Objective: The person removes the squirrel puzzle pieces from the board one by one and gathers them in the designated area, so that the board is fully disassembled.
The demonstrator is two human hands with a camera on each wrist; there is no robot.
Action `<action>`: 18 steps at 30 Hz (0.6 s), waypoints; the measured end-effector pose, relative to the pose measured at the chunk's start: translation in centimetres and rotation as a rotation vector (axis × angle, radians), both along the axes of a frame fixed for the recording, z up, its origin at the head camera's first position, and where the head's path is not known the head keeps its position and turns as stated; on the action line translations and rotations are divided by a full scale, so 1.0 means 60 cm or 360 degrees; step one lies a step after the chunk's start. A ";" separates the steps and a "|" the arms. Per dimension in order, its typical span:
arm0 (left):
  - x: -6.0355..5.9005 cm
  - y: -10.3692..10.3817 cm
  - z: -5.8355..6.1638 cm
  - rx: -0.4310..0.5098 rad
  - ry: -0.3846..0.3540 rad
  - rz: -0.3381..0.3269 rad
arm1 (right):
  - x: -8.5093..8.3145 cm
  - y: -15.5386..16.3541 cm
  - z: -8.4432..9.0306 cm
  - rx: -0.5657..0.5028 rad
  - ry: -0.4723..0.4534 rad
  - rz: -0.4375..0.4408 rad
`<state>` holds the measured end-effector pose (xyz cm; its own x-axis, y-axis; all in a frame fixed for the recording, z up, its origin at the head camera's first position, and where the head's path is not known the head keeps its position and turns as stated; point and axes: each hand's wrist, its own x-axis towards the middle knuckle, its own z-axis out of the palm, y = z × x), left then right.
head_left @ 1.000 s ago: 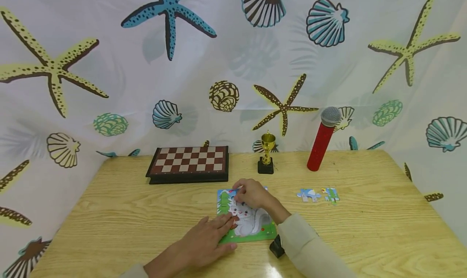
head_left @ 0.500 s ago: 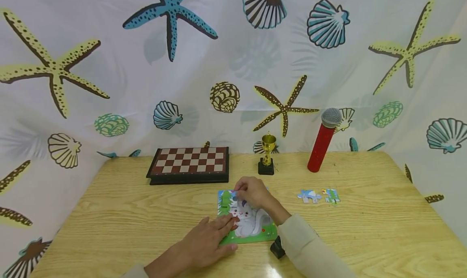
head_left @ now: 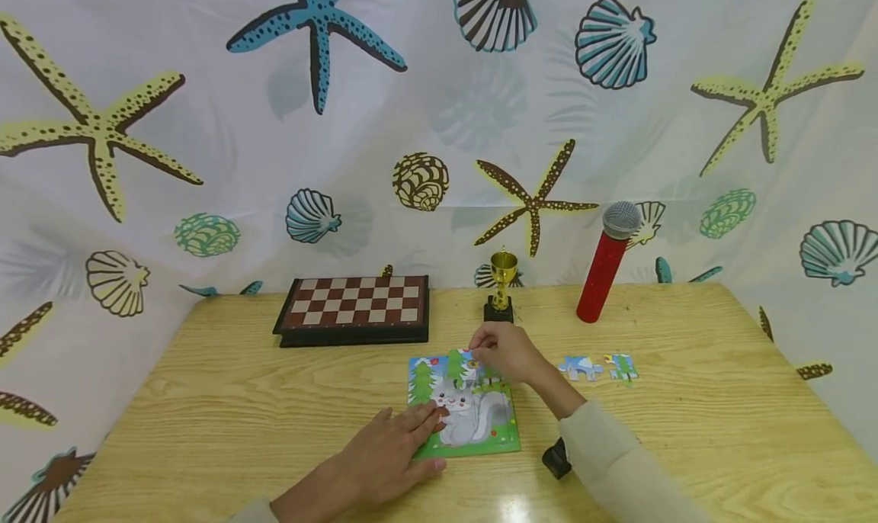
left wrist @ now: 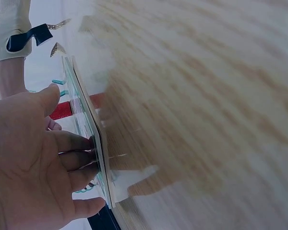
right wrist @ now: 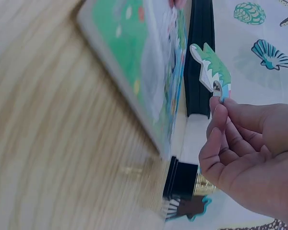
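A closed chessboard (head_left: 355, 307) lies near the far edge of the wooden counter (head_left: 686, 447), left of middle. A small gold trophy (head_left: 501, 287) on a black base stands just to its right, and a red microphone (head_left: 607, 261) with a grey head stands upright farther right. A curtain (head_left: 206, 126) printed with starfish and shells hangs behind.
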<state>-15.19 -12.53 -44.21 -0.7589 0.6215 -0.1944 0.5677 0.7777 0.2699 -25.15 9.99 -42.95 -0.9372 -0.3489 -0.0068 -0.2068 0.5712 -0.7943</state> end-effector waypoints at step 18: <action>0.001 0.000 0.002 0.0021 -0.0008 -0.0005 | -0.026 0.135 -0.003 0.0145 -0.0058 -0.0027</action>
<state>-15.14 -12.50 -44.09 -0.7559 0.6265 -0.1902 0.5689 0.7723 0.2829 -26.69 18.08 -43.11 -0.9415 -0.3290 -0.0723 -0.1681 0.6448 -0.7456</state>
